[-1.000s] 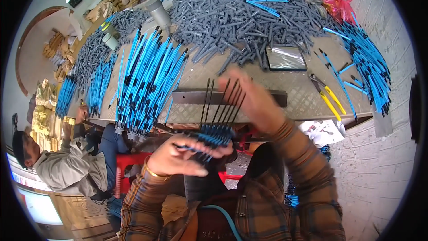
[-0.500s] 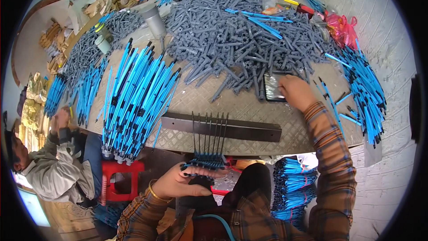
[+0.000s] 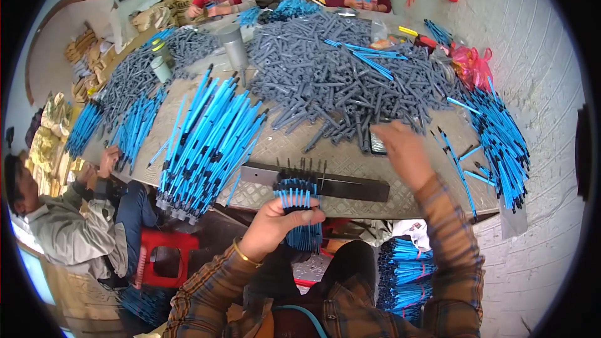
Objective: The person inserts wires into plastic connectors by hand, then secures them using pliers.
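Note:
My left hand (image 3: 275, 222) is closed round a row of thin blue rods with black parts (image 3: 299, 197), side by side. Their dark tips point up in front of the dark bar (image 3: 350, 188) on the table's near edge. My right hand (image 3: 404, 150) is over the table by the near edge of the heap of grey plastic tubes (image 3: 350, 81). Beneath its fingers, partly covered, is a dark-edged flat object with a shiny face (image 3: 377, 144). Those fingers are blurred, and whether they hold anything does not show.
A large stack of blue rods (image 3: 210, 150) leans over the table's left edge; another pile (image 3: 501, 144) lies right. A grey cylinder (image 3: 233, 47) stands behind. A person (image 3: 75, 231) sits left, by a red stool (image 3: 163, 256); others work across the table. Tied bundles (image 3: 407, 278) are below.
My left hand has risen and turned, so the blue lengths of the rods now show. The right hand has shifted slightly left and down over the flat object. The view has tilted up.

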Demonstrator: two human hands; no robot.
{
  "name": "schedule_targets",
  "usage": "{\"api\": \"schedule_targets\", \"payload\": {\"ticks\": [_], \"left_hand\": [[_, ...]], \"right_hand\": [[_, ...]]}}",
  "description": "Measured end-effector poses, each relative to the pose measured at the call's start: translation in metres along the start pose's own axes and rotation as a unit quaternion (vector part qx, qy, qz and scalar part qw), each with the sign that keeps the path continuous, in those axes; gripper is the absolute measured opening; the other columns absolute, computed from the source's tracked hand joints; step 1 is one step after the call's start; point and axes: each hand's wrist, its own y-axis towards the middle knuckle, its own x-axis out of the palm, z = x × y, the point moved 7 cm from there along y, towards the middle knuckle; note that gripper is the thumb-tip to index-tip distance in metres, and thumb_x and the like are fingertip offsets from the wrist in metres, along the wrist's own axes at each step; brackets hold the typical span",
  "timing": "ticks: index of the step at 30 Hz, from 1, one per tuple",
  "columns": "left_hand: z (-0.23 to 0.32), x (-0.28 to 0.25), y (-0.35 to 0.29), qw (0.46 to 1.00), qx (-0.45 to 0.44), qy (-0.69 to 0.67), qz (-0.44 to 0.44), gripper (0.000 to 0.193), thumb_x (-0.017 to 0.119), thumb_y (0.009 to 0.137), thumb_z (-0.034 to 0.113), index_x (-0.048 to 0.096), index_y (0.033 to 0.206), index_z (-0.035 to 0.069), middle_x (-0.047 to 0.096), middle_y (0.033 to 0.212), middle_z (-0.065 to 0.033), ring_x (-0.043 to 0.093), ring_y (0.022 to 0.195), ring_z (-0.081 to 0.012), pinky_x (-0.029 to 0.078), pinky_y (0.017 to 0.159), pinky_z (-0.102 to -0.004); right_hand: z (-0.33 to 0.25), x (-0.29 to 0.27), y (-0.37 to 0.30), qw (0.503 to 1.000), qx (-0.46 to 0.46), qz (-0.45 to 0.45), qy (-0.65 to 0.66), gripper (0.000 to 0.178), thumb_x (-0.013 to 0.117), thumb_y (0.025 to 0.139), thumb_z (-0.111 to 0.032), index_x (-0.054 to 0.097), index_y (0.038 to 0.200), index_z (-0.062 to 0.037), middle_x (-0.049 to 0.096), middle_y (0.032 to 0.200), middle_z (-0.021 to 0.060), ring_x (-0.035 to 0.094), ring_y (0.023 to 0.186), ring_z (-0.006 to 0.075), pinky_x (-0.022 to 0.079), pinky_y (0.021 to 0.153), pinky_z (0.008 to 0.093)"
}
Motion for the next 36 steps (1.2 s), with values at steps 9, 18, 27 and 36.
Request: {"api": "schedule_targets", "payload": {"ticks": [9,18,27,36], "left_hand": [[-0.006,-0.003,-0.005,0.999,0.025,-0.031,-0.020,0.018,0.057,0.084,0.001,0.060,0.101,0.001,0.065,0.092,-0.0123,0.063,0.088,-0.0199,0.050,0.080,-0.0316],[-0.005,-0.005,-0.009,0.999,0.033,-0.039,-0.016,0.018,0.058,0.083,0.001,0.060,0.101,0.000,0.065,0.094,-0.0113,0.062,0.089,-0.0177,0.049,0.081,-0.0308],[-0.008,-0.004,-0.008,0.998,0.038,-0.036,-0.029,0.017,0.056,0.083,-0.001,0.060,0.100,0.000,0.065,0.094,-0.0127,0.062,0.089,-0.0184,0.049,0.082,-0.0306],[-0.006,0.001,-0.010,0.999,0.039,-0.011,-0.035,0.017,0.056,0.083,-0.002,0.061,0.099,0.000,0.065,0.095,-0.0114,0.062,0.089,-0.0170,0.050,0.079,-0.0289]], "right_hand": [[-0.137,-0.010,-0.026,0.985,-0.074,-0.029,0.152,0.026,0.056,0.078,-0.005,0.060,0.103,-0.0100,0.055,0.071,0.0113,0.055,0.064,0.0293,0.043,0.054,0.0365],[-0.132,-0.011,-0.030,0.982,-0.042,-0.002,0.183,0.028,0.057,0.077,-0.004,0.061,0.103,-0.0118,0.055,0.069,0.0097,0.054,0.059,0.0272,0.042,0.051,0.0344],[-0.131,-0.015,-0.034,0.983,-0.052,0.004,0.175,0.028,0.057,0.077,-0.006,0.061,0.104,-0.0130,0.052,0.067,0.0081,0.053,0.057,0.0263,0.041,0.050,0.0336],[-0.145,-0.024,-0.033,0.993,-0.101,-0.010,0.053,0.027,0.057,0.077,-0.010,0.062,0.103,-0.0157,0.049,0.064,0.0055,0.052,0.055,0.0248,0.041,0.048,0.0340]]}}
